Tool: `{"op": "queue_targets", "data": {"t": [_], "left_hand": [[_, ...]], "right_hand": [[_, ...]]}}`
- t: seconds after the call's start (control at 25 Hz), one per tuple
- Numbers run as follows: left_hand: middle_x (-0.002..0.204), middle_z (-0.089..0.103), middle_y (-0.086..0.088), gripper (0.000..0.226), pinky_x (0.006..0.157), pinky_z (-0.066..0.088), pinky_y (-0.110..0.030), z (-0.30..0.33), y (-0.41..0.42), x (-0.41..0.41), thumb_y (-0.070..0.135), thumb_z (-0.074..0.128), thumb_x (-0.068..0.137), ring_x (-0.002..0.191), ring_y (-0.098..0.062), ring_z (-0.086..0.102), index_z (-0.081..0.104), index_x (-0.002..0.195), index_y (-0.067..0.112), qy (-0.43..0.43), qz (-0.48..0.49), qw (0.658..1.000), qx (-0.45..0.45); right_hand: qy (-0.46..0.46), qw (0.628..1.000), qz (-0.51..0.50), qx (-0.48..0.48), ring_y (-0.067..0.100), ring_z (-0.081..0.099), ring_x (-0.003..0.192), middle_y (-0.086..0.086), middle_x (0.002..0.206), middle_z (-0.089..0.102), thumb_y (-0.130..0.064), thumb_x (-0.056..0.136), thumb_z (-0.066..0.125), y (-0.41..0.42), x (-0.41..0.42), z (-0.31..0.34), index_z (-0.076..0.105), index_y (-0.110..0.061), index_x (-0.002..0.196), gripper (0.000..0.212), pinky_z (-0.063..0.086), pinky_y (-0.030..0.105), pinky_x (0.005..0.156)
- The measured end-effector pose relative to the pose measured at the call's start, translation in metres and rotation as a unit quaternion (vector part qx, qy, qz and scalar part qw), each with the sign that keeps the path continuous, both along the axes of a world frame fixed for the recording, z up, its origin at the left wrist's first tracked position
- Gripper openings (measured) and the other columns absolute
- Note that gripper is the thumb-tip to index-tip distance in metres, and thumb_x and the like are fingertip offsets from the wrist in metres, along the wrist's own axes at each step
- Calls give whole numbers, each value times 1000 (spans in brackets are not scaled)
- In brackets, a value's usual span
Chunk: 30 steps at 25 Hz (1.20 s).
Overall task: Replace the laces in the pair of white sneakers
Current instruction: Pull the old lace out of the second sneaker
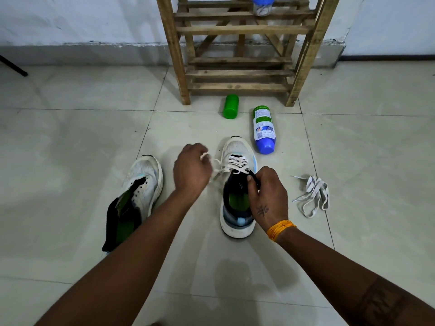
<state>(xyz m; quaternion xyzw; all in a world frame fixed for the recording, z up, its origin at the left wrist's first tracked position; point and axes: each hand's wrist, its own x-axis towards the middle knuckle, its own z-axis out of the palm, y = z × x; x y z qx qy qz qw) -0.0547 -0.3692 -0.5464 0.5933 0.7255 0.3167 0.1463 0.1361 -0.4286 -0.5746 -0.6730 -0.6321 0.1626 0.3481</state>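
Note:
Two white sneakers stand on the tiled floor. The right sneaker is upright, toe away from me, with a white lace crossed through its front eyelets. My left hand grips the free end of that lace to the left of the shoe. My right hand pinches the black tongue at the shoe's collar. The left sneaker has no lace, and its black tongue and green insole hang out. A loose white lace lies bunched on the floor to the right.
A wooden slatted rack stands against the wall ahead, with a blue-lidded jar on an upper shelf. A green container and a blue-capped bottle lie on the floor before it. A black leg shows at far left.

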Motion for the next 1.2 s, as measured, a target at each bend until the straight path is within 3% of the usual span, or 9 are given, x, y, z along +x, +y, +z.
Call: {"op": "queue_targets", "data": {"t": [0.12,0.28,0.48,0.64,0.8,0.88,0.96,1.08,1.2], "left_hand": [[107,72,5,32,87,53,-34,16,-7,32,28,70,80,102,-21,68,74,112,26,4,-184,983,25],[104,67,-1,18,76,52,-38,19,-4,48,28,64,87,97,-31,66,71,102,23,236,-262,934,-65],[72,65,7,11,69,53,-36,-2,-15,43,9,67,80,72,-16,64,65,75,19,-119,-15,990,75],[69,66,5,5,71,60,-50,-16,-18,48,21,62,78,70,-26,70,61,74,24,-392,210,896,-14],[114,66,4,29,83,48,-28,-1,-30,53,14,63,86,99,-19,65,66,114,21,-143,76,987,10],[125,59,3,41,76,50,-31,11,-34,54,17,62,85,97,-19,63,62,125,21,-28,-17,996,85],[111,63,-2,29,69,53,-37,19,-37,61,16,57,84,88,-26,66,68,111,18,35,-84,991,98],[89,70,-5,17,69,47,-36,29,-39,74,14,54,88,85,-31,66,71,89,15,81,-108,990,-34],[77,58,-2,14,66,35,-31,38,-30,76,14,55,89,77,-27,57,58,76,14,121,-99,980,-122]], "right_hand": [[-3,1000,2,-1,26,48,73,4,83,50,-27,100,57,2,-3,0,47,-13,86,22,39,39,61],[9,1000,1,-4,24,45,70,3,82,48,-26,101,55,2,-3,1,44,-15,85,22,39,40,60],[6,999,-52,-2,31,46,69,8,83,48,-24,101,53,5,-3,1,41,-14,87,21,36,38,59],[8,999,-46,2,32,49,71,9,85,50,-22,100,52,9,-9,-1,45,-10,90,18,37,38,60],[20,1000,-19,-1,22,48,70,0,80,51,-31,98,59,7,-6,-1,46,-14,84,26,38,37,61],[78,996,-33,-11,16,54,70,-4,77,57,-42,97,61,3,-3,2,51,-17,82,31,42,34,64],[178,979,-85,-56,13,61,72,-5,73,64,-51,94,61,8,-2,6,56,-23,79,33,49,35,69],[278,944,-107,-143,23,68,72,-3,71,70,-55,88,62,28,6,14,63,-22,75,36,59,46,72],[304,926,-60,-216,21,63,63,6,71,70,-35,91,69,38,11,25,69,-7,80,31,54,31,54]]}}
